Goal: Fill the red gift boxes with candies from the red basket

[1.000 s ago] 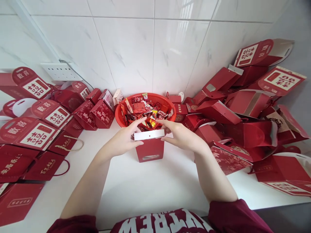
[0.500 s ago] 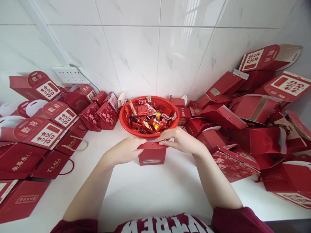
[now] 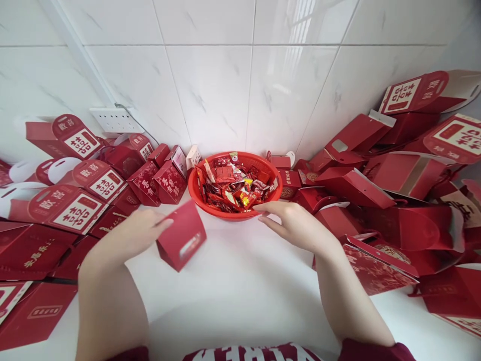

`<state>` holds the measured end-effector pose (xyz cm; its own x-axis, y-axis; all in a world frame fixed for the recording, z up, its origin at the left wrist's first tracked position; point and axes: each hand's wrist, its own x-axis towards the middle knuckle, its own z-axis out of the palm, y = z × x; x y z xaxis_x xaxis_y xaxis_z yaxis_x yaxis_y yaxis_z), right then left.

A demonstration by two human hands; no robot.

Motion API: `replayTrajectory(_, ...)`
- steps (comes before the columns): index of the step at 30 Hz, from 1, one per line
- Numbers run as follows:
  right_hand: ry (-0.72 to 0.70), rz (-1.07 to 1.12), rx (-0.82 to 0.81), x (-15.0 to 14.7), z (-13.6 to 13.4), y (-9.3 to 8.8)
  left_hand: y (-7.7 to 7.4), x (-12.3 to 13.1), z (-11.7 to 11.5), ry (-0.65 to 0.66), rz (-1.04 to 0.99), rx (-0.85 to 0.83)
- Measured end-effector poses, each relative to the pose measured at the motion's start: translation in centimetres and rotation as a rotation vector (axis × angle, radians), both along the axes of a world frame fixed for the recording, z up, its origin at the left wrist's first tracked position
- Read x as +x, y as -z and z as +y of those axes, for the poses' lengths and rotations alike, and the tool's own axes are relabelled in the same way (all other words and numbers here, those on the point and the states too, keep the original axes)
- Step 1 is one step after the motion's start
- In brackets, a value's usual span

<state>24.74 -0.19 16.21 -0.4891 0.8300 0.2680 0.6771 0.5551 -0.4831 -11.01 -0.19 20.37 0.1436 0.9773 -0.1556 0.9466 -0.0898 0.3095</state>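
A red gift box (image 3: 183,235) with a small oval window tilts above the white table, left of the middle. My left hand (image 3: 141,228) pinches its top edge from the left side. My right hand (image 3: 287,220) holds nothing; its fingers are apart and reach toward the front right rim of a red plastic basket (image 3: 193,193). Inside the basket lies a heap of wrapped candies (image 3: 231,180), mostly in red wrappers. Whether the right fingertips touch the rim, I cannot tell.
Many red gift boxes (image 3: 80,213) stand in rows along the left. A jumbled pile of red boxes (image 3: 376,205) fills the right side. Behind the basket rises a white tiled wall (image 3: 210,95) with a socket strip (image 3: 114,121) at the left. The white table (image 3: 225,296) lies beneath.
My left hand has carried the gift box from the middle to the left, tilting it. My right hand has let go of the box. The view has shifted slightly.
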Motion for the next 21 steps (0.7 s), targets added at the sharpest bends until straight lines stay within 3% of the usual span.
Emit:
replayTrajectory(2, 0.040, -0.007, 0.022, 0.9, -0.2, -0.3, 0.6, -1.6, 1.5, -0.194, 0.184, 0.005)
replayTrajectory(4, 0.048, -0.010, 0.045, 1.4, -0.6, -0.7, 1.6, -1.8, 3.4, -0.304, 0.284, 0.031)
replayTrajectory(8, 0.038, 0.002, 0.069, 2.1, -1.8, -1.9, 4.0, 0.2, 7.1, -0.412, 0.298, 0.155)
replayTrajectory(12, 0.103, 0.017, 0.115, 3.7, -3.2, -3.2, 5.2, 1.7, 10.2, -0.510, 0.296, 0.223)
replayTrajectory(14, 0.203, 0.024, 0.184, 5.2, -3.9, -3.6, 5.3, 1.9, 11.7, -0.521, 0.280, 0.237)
replayTrajectory(17, 0.471, 0.010, 0.273, 8.1, -5.0, -4.0, 5.2, 1.9, 13.8, -0.513, 0.255, 0.241)
replayTrajectory(21, 0.813, -0.080, 0.233, 11.9, -6.5, -4.3, 4.9, 1.9, 15.4, -0.490, 0.231, 0.222)
